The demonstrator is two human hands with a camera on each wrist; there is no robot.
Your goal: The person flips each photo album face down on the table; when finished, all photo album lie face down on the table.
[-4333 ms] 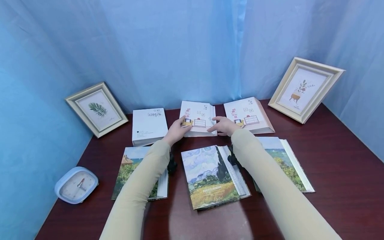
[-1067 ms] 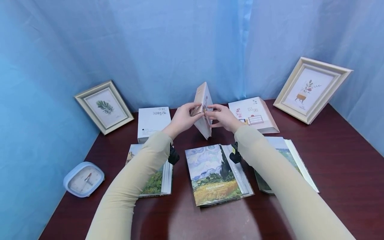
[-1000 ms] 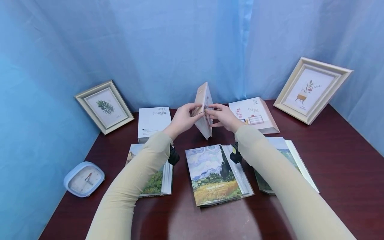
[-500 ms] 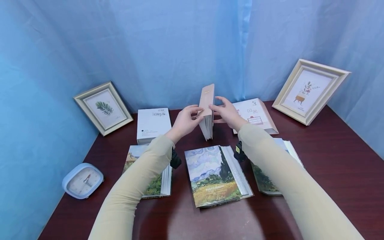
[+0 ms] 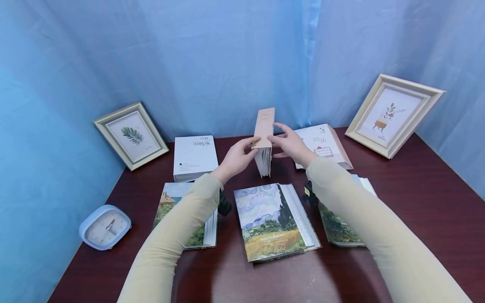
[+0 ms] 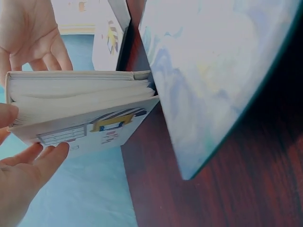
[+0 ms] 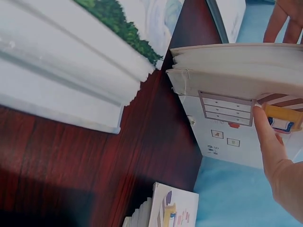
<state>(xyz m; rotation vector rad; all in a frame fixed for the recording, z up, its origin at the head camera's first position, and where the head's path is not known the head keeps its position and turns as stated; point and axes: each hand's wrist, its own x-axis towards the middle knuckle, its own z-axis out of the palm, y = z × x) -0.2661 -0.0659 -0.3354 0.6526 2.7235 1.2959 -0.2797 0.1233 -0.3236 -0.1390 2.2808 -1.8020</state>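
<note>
A white photo album (image 5: 264, 126) with a pale pink spine stands upright on the table, spine uppermost and page edges facing me. My left hand (image 5: 238, 159) grips its left side, thumb near the close end of the spine. On the other side, my right hand (image 5: 293, 145) holds it with the thumb at the spine and fingers spread along the cover. The left wrist view shows the album's (image 6: 80, 97) page block between its covers. Drawn furniture decorates the cover (image 7: 227, 132) in the right wrist view, where a straight finger touches it.
White albums lie to the left (image 5: 195, 158) and right (image 5: 322, 145). Painted-cover albums lie nearer: left (image 5: 170, 200), middle (image 5: 269, 223), right (image 5: 337, 223), partly under my sleeves. Picture frames (image 5: 131, 135) (image 5: 394, 115) stand behind; a blue clock (image 5: 105, 227) sits at left. A blue curtain (image 5: 227, 63) hangs behind.
The middle white album lay flat about four seconds ago and now stands upright. Over the last second it has turned, bringing its pink spine into view, and my right hand has shifted slightly right.
</note>
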